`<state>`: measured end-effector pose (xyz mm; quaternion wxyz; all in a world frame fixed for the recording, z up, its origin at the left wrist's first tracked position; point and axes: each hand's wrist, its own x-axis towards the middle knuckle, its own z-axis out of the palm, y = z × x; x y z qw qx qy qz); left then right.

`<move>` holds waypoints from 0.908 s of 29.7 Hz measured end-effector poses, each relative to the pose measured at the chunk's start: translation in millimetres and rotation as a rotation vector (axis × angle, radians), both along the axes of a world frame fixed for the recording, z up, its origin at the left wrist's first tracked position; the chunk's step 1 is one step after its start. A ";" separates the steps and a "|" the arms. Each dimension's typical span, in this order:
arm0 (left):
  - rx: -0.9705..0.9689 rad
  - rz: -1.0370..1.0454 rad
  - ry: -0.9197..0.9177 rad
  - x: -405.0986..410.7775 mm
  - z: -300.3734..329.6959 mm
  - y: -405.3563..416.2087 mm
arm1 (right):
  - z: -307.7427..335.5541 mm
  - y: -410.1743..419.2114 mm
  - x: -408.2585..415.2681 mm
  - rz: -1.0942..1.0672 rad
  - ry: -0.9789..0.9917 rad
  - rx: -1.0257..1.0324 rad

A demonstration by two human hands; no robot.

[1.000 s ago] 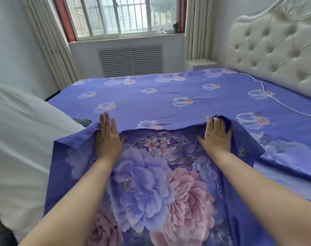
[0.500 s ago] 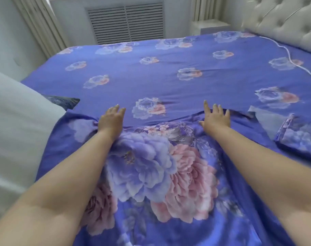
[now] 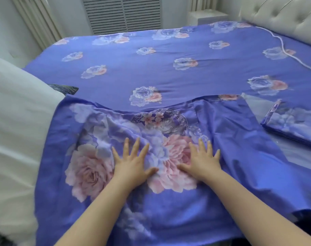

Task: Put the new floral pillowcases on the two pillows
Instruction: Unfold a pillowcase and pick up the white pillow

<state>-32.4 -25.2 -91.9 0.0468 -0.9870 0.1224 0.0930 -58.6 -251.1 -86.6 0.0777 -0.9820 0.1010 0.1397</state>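
white pillow (image 3: 14,132): bare, far left on the bed, no case on it; the spread pillowcase's left edge overlaps or touches it, can't tell which.
dark fabric corner (image 3: 63,88): peeks out between the white pillow and the bed sheet, can't tell what it is.
floral pillowcase (image 3: 91,171): spread flat on the near side of the bed, big peony print up, wrinkled around the middle; looks flat, so probably no pillow inside, though I can't see into it.
left hand (image 3: 131,166): palm down on the pillowcase, just left of centre.
left grip: fully open, fingers (image 3: 126,146) straight and splayed, pressing the cloth, pinching nothing.
right hand (image 3: 202,160): palm down on the pink flower, just right of centre, thumbs of both hands near each other but apart.
right grip: fully open too, fingers spread flat on the fabric, holding nothing.
second pillowcase (image 3: 293,123): folded, on the right of the bed, well apart from both hands, untouched.
bed sheet (image 3: 151,68): matching purple floral, covers the far bed, smooth.
white cord (image 3: 282,45): runs across the sheet near the headboard (image 3: 282,16), far right.
done so far: first case unfolded and being smoothed, as I judge it.
left to do: nearly everything; neither pillow looks cased, only one pillow clearly in view, second case not yet opened.
step in hand: flattening the case, probably ahead of finding its opening.
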 end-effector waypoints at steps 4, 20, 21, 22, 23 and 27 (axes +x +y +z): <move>-0.202 0.104 0.095 5.6 -23.8 12.5 | -4.2 -12.2 2.6 -0.177 -0.088 0.049; -0.290 0.012 -0.091 -26.9 -9.7 32.9 | 29.1 47.3 17.5 0.109 0.096 1.209; -0.289 -0.012 -0.124 -28.8 -5.6 36.2 | 27.2 48.5 18.8 0.125 0.088 1.126; -0.302 -0.040 -0.174 -30.7 -1.0 40.4 | 25.9 50.3 20.1 0.142 0.081 1.044; -0.316 -0.077 -0.233 -32.4 4.4 43.0 | 25.0 51.5 20.7 0.161 0.074 0.973; -0.335 -0.129 -0.476 -37.0 18.7 59.5 | 25.9 65.6 12.5 0.352 0.227 0.605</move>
